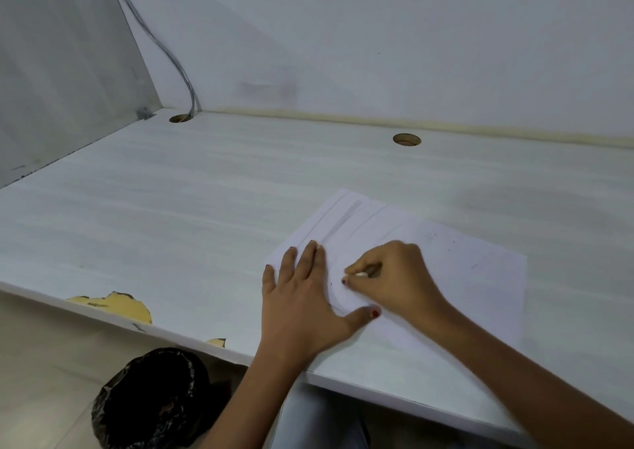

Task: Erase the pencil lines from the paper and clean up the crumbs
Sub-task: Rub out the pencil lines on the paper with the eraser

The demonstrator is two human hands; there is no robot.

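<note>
**A:** Which step is this?

**B:** The erasing. The left hand [302,297] lies flat on the white sheet of paper [480,277], fingers straight and spread, pressing it to the pale wood-grain desk [171,208]. The right hand [398,277] has its fingertips pinched tight on a small whitish eraser [362,274]. The eraser is mostly hidden, its tip down on the sheet just beside the left fingers.

**A:** Where's the paper?

**B:** Near the desk's front edge, right of centre, lying askew.

**A:** How much remains?

**B:** Grey pencil lines [343,220] show plainly at the sheet's far-left end, beyond the left fingertips, so I judge the rubbing only part done. Dark crumbs [449,242] speckle the right half.

**A:** And next?

**B:** Probably work the eraser out along those far strokes, with the flat hand bearing down so the sheet doesn't crease. After that the crumbs need sweeping off. A round bin lined with black plastic [154,400] stands below the desk edge at the left, a likely place for them.
</note>
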